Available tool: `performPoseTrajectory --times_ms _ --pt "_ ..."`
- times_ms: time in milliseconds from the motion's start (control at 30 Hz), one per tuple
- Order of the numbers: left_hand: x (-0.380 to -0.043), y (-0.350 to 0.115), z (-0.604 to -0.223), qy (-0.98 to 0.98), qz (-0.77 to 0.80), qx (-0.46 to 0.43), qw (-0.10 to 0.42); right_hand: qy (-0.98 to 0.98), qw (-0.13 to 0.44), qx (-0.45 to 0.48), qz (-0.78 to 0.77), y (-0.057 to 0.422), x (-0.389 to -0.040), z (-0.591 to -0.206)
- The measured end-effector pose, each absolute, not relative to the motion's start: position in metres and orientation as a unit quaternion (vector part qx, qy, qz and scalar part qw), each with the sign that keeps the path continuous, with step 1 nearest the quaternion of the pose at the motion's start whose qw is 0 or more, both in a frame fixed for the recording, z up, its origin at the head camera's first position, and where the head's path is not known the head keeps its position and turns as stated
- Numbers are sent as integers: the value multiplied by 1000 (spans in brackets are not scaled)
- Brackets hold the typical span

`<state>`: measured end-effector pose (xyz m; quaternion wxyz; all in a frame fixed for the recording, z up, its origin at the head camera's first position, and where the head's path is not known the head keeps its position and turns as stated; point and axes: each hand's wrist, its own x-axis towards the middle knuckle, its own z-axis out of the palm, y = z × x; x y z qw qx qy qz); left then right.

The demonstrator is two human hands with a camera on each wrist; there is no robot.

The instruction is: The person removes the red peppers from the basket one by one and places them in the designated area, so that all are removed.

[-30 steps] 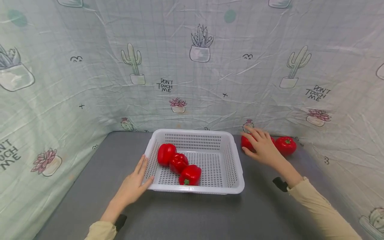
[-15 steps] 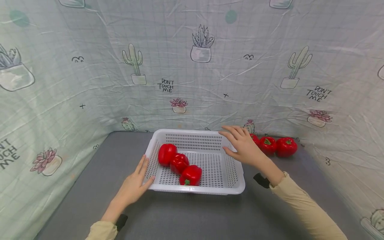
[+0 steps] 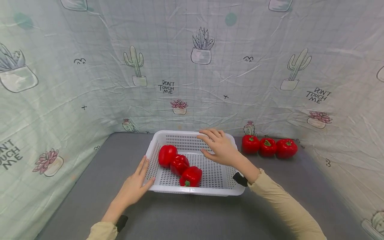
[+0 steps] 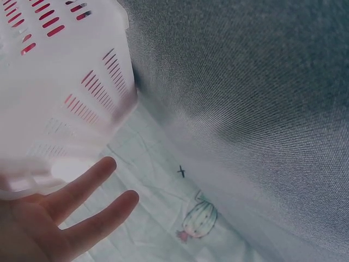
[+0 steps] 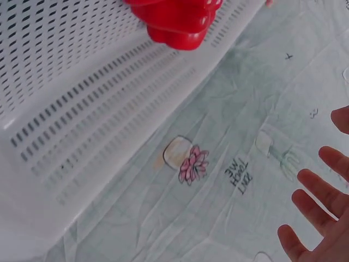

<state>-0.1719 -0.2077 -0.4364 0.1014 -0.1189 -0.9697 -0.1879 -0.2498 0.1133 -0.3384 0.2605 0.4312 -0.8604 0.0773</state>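
Observation:
My left hand (image 3: 132, 188) rests on the left rim of a white plastic basket (image 3: 198, 190), its fingers straight along the edge. In the left wrist view two of its fingers stretch past the basket's wall (image 4: 49, 103). Over the basket's right half hovers my right hand (image 3: 220, 148), fingers spread and nothing in them. Inside the basket, on the left, lie three red bell peppers: one at the back (image 3: 167, 155), a middle pepper (image 3: 179, 164) and a front pepper (image 3: 191, 176) with its green stem toward me. The right wrist view shows red peppers (image 5: 180, 24) beyond the spread fingers.
Three more red bell peppers stand in a row right of the basket: a left one (image 3: 250, 144), a middle one (image 3: 267, 147) and a right one (image 3: 286, 148). Under everything is a dark grey tabletop (image 3: 192, 216). A cactus-print cloth (image 3: 192, 76) hangs behind and at both sides.
My right hand has moved left from over the peppers at the right to above the basket, bringing that row into full view. The left hand and the peppers stay in place.

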Motion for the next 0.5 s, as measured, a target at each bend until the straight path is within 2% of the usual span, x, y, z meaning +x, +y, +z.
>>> performPoseTrajectory --times_ms 233,500 --pt "-172 -207 -436 -970 -189 -114 100 -861 217 456 60 93 -255 -350" --pt "-172 -207 -437 -970 -188 -115 100 -835 156 527 -13 79 -257 -365"
